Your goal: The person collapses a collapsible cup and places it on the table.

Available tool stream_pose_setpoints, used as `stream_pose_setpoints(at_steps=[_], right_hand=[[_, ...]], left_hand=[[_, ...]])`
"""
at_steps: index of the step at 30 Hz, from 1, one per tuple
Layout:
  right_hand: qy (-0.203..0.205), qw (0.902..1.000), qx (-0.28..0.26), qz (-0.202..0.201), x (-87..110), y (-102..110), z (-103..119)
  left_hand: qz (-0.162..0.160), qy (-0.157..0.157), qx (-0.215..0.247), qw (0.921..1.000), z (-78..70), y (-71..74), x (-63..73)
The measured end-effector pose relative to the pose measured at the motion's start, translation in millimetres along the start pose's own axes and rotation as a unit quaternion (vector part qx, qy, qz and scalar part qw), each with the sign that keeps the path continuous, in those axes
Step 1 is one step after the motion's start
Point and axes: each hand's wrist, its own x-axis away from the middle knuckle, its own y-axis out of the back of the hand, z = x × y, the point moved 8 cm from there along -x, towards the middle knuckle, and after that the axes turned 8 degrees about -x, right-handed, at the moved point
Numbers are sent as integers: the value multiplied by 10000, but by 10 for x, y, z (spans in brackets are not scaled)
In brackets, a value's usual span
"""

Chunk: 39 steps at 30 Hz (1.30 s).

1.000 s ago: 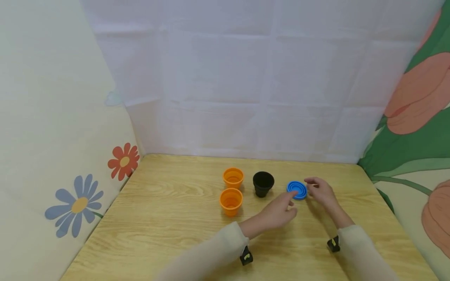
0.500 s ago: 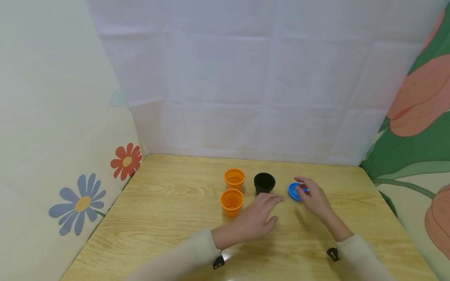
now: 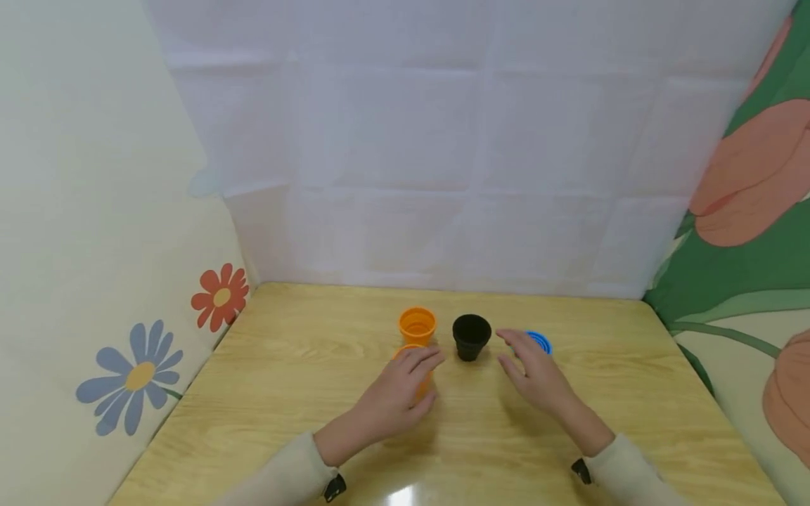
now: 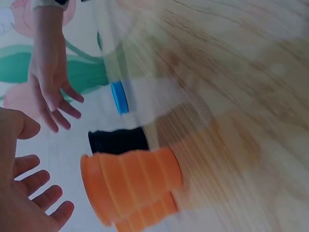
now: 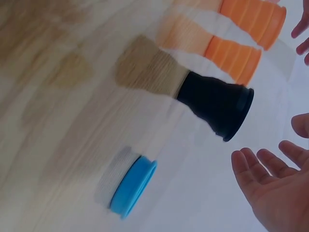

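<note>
My left hand (image 3: pixel 395 397) hovers over the nearer orange collapsible cup (image 4: pixel 133 181) and hides most of it in the head view; in the left wrist view its fingers are loosely bent, apart from that cup. Behind stands the other orange cup (image 3: pixel 418 325), expanded and upright. To its right is the black collapsible cup (image 3: pixel 471 336), also upright. My right hand (image 3: pixel 541 376) is in the air right of the black cup, fingers extended and holding nothing. A flat, collapsed blue cup (image 5: pixel 133 187) lies on the table, partly covered by the right hand in the head view.
The wooden table (image 3: pixel 285 372) runs back to a white cloth (image 3: pixel 380 140). Flower-printed cloths hang at the left and right sides. Both sleeves carry a small black wrist device.
My left hand has moved left from near the blue cup to above the nearer orange cup. My right hand has moved left past the blue cup toward the black cup. The cups stay put.
</note>
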Motion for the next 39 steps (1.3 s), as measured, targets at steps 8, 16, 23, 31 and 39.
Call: stream_pose_setpoints(at_steps=[8,16,23,31,39], right_hand=[[171,9997,70,154,25,-197,241],[196,9991,-26,367,-2,-437,380],[149,9965,61,823,-61,-704,434],[185,9916,185,1264,-118,-853,491],[215,9816,448,1842,-158,-983,470]], left_hand=[[-458,348,123,9983,271,146,224],[-435,611,99,9971,511,54,377],[-306,384,-142,9987,569,-32,413],[269,540,-151,9981,618,-129,415],[921,666,-66,9935,634,-254,376]])
